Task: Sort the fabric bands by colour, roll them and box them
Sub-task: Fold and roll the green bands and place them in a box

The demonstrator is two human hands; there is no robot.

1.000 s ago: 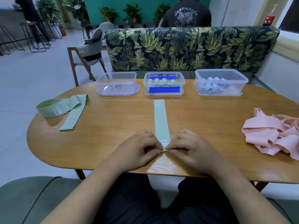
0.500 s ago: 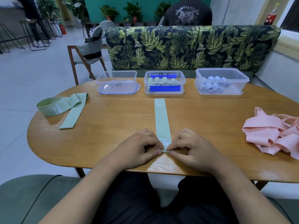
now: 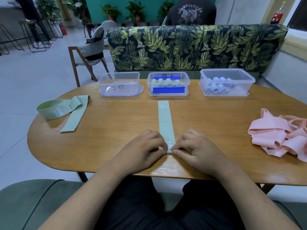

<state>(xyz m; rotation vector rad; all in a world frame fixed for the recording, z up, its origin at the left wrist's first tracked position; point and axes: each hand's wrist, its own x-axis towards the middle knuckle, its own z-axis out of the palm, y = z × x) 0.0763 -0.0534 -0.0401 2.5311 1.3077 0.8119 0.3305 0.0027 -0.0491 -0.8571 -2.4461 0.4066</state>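
Note:
A light green fabric band [image 3: 165, 120] lies flat and straight on the wooden table [image 3: 116, 130], running away from me. My left hand [image 3: 142, 148] and my right hand [image 3: 196, 150] pinch its near end, which is curled up a little. Two more green bands [image 3: 66, 110] lie at the far left. A heap of pink bands [image 3: 282, 138] sits at the right. Three clear boxes stand at the back: the left box [image 3: 119, 84] holds no rolls, the middle box [image 3: 168, 84] holds green rolls, the right box [image 3: 226, 83] holds pale rolls.
A leaf-patterned sofa [image 3: 196, 48] stands behind the table, with a person's back [image 3: 191, 11] beyond it. A wooden chair [image 3: 88, 55] stands at the back left. The near table edge runs just under my wrists.
Both hands stay at the band's near end; the fingertips have closed in and lifted the end into a small first fold. The view has shifted slightly.

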